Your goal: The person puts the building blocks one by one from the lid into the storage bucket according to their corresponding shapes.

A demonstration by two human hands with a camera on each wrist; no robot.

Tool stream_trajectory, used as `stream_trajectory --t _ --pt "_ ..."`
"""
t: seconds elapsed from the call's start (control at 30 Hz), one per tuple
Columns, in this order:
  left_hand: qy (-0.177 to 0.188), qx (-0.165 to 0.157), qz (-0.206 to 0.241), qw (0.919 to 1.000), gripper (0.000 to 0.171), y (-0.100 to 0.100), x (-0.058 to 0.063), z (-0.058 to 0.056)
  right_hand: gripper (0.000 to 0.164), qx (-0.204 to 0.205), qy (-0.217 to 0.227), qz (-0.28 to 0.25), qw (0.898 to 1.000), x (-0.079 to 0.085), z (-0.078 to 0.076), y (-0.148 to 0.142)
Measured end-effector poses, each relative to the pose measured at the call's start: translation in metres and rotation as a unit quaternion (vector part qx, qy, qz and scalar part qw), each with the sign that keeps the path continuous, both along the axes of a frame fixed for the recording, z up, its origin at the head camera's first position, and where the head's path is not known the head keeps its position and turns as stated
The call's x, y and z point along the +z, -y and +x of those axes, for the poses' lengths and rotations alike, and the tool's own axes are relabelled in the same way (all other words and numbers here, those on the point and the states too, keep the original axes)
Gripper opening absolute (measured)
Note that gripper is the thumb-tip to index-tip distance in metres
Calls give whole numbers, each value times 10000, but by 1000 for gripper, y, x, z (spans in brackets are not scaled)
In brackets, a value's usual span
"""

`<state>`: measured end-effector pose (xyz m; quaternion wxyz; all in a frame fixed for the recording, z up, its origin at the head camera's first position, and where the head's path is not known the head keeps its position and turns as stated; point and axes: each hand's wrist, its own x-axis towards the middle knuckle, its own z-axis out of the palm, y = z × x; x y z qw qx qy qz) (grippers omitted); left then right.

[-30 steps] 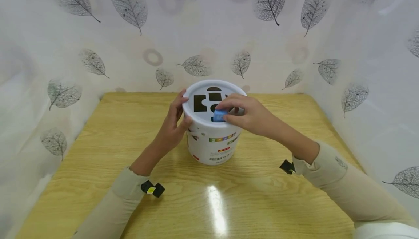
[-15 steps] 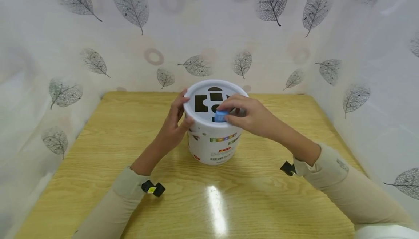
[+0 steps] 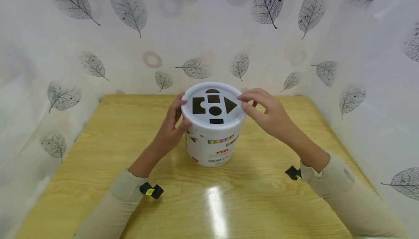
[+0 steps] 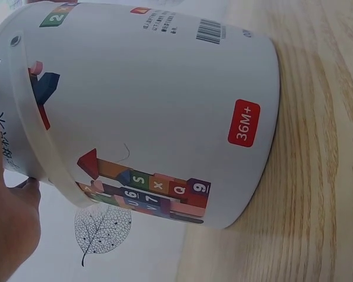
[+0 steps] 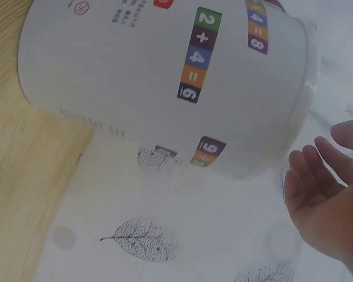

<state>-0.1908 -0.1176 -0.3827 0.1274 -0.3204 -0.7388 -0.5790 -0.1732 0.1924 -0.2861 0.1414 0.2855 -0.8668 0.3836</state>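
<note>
A white toy bucket (image 3: 196, 148) stands upright on the table, its sides printed with colourful block pictures and sums. Its white lid (image 3: 201, 118) has several dark cut-out holes, among them a triangle (image 3: 230, 105), a circle (image 3: 215, 111) and a rectangle (image 3: 216, 121) near the front. My left hand (image 3: 167, 124) grips the left side of the rim, thumb toward the front and fingers farther back. At the lid's right edge is my right hand (image 3: 271, 115), fingers loosely bent with nothing between them; the right wrist view shows that hand (image 5: 326, 194) beside the rim. No blue block is visible.
The wooden table (image 3: 157, 210) is bounded by a pale leaf-print sheet (image 3: 209, 31) at the back and both sides. Black wrist straps hold small devices (image 3: 151, 190) at both sleeves. A white carrying handle (image 4: 38, 129) hangs against the bucket's side.
The blue block pinched in my right hand over the front slot has gone from sight, leaving that slot uncovered. The right hand has moved right to the lid's edge. My left hand has stayed put.
</note>
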Motion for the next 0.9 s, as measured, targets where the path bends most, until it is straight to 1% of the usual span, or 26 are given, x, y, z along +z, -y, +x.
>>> stream_trajectory --t 0.1,0.17,0.27,0.37,0.43,0.53,0.6,0.7,0.8,0.9 --pt "-99 -3 -8 10000 75 1 -1 -2 27 -414 -255 136 9987 -6 -1 -14" --pt "-174 7 -44 9998 74 2 0 -3 30 -634 -322 242 9972 -11 -3 -24" --pt "-232 28 -141 9996 75 4 1 -4 36 -936 -207 376 9947 -21 -7 -39" --pt "-249 22 -238 9994 75 8 2 -5 42 -1145 104 371 9927 -33 -13 -53" --pt "-185 29 -255 9995 73 11 3 -5 44 -1217 299 319 9916 -41 -18 -61" --pt "5 116 -293 9995 68 16 5 -5 46 -1286 541 243 9899 -50 -24 -72" --pt "160 244 -340 9990 66 19 8 -6 47 -1326 638 239 9888 -55 -27 -78" --pt "371 444 -499 9971 64 23 13 -7 48 -1379 739 282 9873 -59 -30 -84" --pt "554 693 -806 9928 64 28 17 -8 48 -1390 834 310 9863 -60 -33 -85" --pt "724 1002 -1244 9845 65 36 16 -10 49 -1381 921 325 9856 -62 -35 -85"
